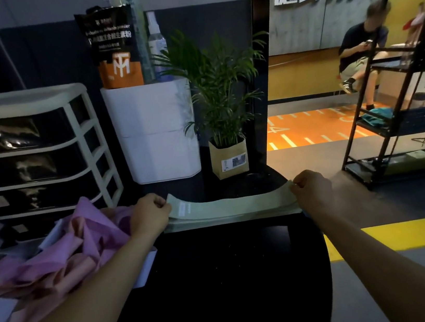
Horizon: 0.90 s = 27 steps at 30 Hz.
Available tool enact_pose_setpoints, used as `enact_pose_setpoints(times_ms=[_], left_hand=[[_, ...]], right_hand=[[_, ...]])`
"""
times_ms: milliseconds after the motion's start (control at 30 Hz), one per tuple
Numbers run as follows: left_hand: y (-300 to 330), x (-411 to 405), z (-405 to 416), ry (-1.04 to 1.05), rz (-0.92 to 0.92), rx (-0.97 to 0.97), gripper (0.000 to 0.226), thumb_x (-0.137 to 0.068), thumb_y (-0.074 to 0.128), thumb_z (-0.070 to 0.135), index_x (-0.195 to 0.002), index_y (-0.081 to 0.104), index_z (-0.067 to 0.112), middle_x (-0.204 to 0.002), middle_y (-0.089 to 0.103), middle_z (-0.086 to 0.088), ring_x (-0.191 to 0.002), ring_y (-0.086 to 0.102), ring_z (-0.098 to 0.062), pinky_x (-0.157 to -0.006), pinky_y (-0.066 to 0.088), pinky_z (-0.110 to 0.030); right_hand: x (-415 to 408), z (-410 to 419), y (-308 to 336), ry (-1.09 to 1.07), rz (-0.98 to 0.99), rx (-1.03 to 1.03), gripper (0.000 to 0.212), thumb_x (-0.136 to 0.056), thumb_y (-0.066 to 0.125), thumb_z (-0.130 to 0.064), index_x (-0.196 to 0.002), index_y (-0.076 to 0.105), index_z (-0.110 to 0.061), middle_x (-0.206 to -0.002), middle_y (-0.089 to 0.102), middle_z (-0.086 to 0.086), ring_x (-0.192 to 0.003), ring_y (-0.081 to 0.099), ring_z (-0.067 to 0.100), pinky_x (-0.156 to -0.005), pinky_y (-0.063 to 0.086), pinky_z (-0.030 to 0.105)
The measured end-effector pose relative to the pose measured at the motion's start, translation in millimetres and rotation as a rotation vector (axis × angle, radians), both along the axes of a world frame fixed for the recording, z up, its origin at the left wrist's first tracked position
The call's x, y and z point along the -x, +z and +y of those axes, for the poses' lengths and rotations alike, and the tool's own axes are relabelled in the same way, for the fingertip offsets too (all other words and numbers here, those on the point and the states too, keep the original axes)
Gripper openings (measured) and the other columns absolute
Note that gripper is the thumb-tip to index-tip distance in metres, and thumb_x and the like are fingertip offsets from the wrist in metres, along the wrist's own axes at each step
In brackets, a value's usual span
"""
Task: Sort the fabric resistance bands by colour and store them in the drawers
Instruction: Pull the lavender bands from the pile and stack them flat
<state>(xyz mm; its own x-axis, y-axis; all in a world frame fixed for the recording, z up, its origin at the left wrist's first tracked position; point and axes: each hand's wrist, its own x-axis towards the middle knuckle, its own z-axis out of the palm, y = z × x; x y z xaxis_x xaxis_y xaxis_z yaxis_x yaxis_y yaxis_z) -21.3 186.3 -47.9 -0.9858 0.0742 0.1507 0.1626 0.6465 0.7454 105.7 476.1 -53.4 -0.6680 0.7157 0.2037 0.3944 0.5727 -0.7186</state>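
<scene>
Green bands held flat btwn 2 hands, ready to put away.

Left hand (pixel 150 215) pinches one end of the green bands (pixel 230 208), right hand (pixel 310 188) pinches the other end; stack lies stretched on the black table (pixel 223 282). Looks like the green pile is sorted. Next job, I think: lift it w/ both hands, open a drawer in the drawer unit (pixel 33 156) at far left. Pink bands (pixel 63 252) wait in a heap beside the left arm.

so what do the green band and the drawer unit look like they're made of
Green band: apparently soft matte woven fabric; it bends limply between the left hand and right hand. Drawer unit: likely plastic, with a pale matte frame and dark glossy fronts that reflect light.
</scene>
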Motion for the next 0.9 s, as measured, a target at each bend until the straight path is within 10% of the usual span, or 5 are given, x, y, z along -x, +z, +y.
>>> enact_pose_setpoints(times_ms=[367,600,900], left_hand=[[-11,-7,0,0.029,0.039,-0.059,0.015,-0.083,0.065,0.007,-0.095,0.066,-0.001,-0.096,0.068,-0.015,-0.092,0.061,-0.025,-0.073,0.037,-0.021],[-11,-9,-2,0.037,0.050,-0.066,0.016,-0.084,0.065,0.009,-0.097,0.066,0.001,-0.094,0.067,-0.011,-0.083,0.055,-0.017,-0.076,0.038,-0.022],[-15,-12,-5,-0.011,0.112,-0.137,0.016,-0.079,0.064,-0.001,-0.094,0.062,0.003,-0.088,0.058,-0.005,-0.081,0.053,-0.016,-0.073,0.038,-0.021]], right_hand=[[5,-24,-7,-0.040,-0.026,-0.312,0.024,-0.089,0.051,-0.008,-0.112,0.058,-0.005,-0.116,0.049,0.017,-0.109,0.039,0.033,-0.086,0.037,0.039],[14,-110,-23,0.492,-0.018,-0.415,0.033,-0.093,0.053,-0.030,-0.125,0.053,-0.023,-0.130,0.043,-0.002,-0.120,0.036,0.019,-0.100,0.030,0.030],[15,-117,-40,0.467,0.019,-0.409,0.023,-0.093,0.051,-0.021,-0.114,0.059,-0.019,-0.120,0.048,0.002,-0.114,0.040,0.025,-0.093,0.034,0.037]])
